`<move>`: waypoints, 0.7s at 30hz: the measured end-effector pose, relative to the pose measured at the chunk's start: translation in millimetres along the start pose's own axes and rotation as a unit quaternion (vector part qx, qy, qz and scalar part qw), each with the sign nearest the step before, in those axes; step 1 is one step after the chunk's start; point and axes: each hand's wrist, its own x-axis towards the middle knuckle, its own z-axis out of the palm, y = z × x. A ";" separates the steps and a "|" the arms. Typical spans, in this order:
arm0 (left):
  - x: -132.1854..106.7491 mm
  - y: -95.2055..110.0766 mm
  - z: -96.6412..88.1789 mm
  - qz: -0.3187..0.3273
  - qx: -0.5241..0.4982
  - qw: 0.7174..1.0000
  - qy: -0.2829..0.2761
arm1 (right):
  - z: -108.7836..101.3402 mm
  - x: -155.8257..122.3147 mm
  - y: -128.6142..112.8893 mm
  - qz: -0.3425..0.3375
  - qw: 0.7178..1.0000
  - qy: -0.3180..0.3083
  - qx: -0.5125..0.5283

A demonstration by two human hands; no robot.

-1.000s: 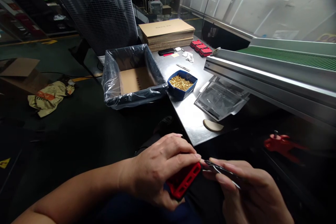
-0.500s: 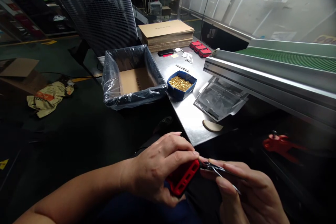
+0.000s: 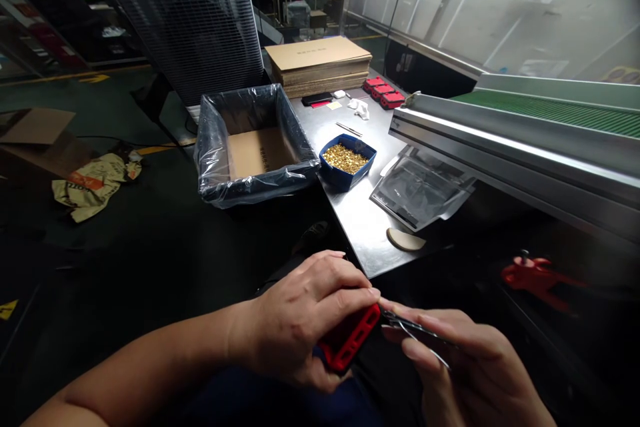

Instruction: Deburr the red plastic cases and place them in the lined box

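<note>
My left hand (image 3: 305, 320) is closed around a red plastic part (image 3: 354, 340) with rectangular openings along its edge. Its thumb and forefinger meet near the part's right corner. In my right hand (image 3: 480, 360) is a metal nail clipper (image 3: 417, 333), pinched between thumb and fingers with its lever raised at an angle. The clipper's jaw end lies right beside that corner of the red part, close to my left fingertips. Whether the jaws touch the part is hidden.
A blue bin (image 3: 349, 177) of small brass-coloured pieces stands on the metal table (image 3: 345, 220). Left of it is a plastic-lined crate (image 3: 210, 190); behind are stacked cardboard sheets (image 3: 325, 70) and several red parts (image 3: 384, 93). A green conveyor (image 3: 550, 113) extends along the right.
My right thumb and the clipper's lever have shifted slightly left and inward. My left hand and the red part stay in nearly the same place.
</note>
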 end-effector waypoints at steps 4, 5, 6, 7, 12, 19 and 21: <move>1.9 0.3 -1.6 0.004 -0.012 1.000 0.004 | 5.3 -2.0 1.7 0.014 0.998 0.059 0.019; 1.8 -0.3 -1.4 0.003 -0.018 1.000 0.005 | 5.7 -2.7 1.9 0.027 0.996 0.082 0.028; 1.4 -1.5 -0.6 0.001 -0.026 1.000 0.005 | 5.4 -3.1 2.2 0.051 0.993 0.105 0.036; 0.5 -3.4 0.8 -0.002 -0.038 0.999 0.009 | 4.5 -3.2 2.8 0.084 0.988 0.125 0.039; -9.8 -20.7 12.7 -0.028 -0.119 0.987 0.099 | -0.8 4.0 29.4 0.274 0.950 0.150 0.028; -20.3 -29.3 12.3 -0.148 -0.179 0.958 0.166 | 15.8 13.5 161.3 0.334 0.933 0.132 0.002; -19.0 -25.6 8.4 -0.171 -0.180 0.956 0.155 | 15.9 15.6 193.9 0.304 0.935 0.148 -0.105</move>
